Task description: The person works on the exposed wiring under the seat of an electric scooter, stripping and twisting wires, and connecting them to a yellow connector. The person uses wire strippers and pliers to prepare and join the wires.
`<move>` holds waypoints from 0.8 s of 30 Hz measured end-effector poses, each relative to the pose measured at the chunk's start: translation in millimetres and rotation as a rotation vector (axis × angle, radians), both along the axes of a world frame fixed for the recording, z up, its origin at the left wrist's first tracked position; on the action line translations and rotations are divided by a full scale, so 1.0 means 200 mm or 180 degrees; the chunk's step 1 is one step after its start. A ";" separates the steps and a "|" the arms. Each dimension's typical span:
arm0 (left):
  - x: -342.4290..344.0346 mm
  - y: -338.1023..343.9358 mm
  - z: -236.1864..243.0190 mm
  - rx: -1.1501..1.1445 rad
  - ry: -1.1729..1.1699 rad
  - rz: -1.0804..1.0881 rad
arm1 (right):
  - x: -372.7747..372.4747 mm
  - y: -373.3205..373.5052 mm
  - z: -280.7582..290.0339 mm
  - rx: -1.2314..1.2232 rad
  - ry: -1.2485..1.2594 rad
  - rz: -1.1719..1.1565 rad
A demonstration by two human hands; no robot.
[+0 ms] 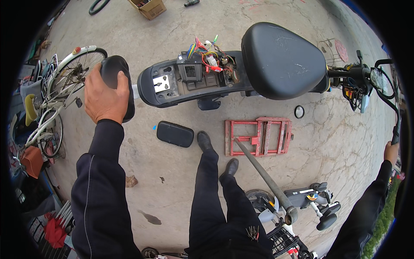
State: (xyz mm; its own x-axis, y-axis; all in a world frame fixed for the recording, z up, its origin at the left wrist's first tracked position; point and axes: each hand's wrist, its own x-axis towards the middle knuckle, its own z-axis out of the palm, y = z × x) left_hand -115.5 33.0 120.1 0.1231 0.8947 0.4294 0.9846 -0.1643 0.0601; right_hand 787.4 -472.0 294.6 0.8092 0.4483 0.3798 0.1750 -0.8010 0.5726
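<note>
My left hand [106, 93] grips a black padded backrest [117, 69] at the tail of an electric scooter, fingers curled over its top. At the far right my right hand [391, 152] is closed round the handlebar grip [395, 134]. Between them stands the scooter with its black saddle [284, 60] in place toward the front. Behind the saddle the body compartment [207, 80] lies uncovered. Several coloured wires with plugs [209, 54] stick up from it beside a black ribbed box [190, 72]. A bare metal plate [161, 83] is at the rear end.
A black pad [175, 134] lies on the concrete near my feet. Right of it are a red metal frame [258, 137] with a long pipe [267, 179] and a small round ring [299, 112]. A white bicycle [51, 101] stands left; a cardboard box [148, 7] sits beyond.
</note>
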 end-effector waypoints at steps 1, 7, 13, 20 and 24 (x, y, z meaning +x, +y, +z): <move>0.00 0.00 0.00 -0.0003 -0.0004 -0.0003 | 0.00 0.00 0.00 0.0036 0.0026 0.0058; -0.01 0.00 -0.01 0.0050 0.0012 -0.0024 | 0.02 -0.01 0.00 0.0024 0.0076 0.0075; -0.01 0.00 -0.01 0.0033 -0.0028 -0.0031 | 0.02 -0.01 0.00 0.0035 0.0068 0.0126; 0.00 0.00 -0.01 0.0033 -0.0022 -0.0035 | -0.01 0.02 0.01 0.0092 0.0051 0.0077; 0.00 0.00 -0.01 -0.0011 -0.0029 0.0019 | -0.08 0.05 0.02 0.0144 0.0161 -0.0134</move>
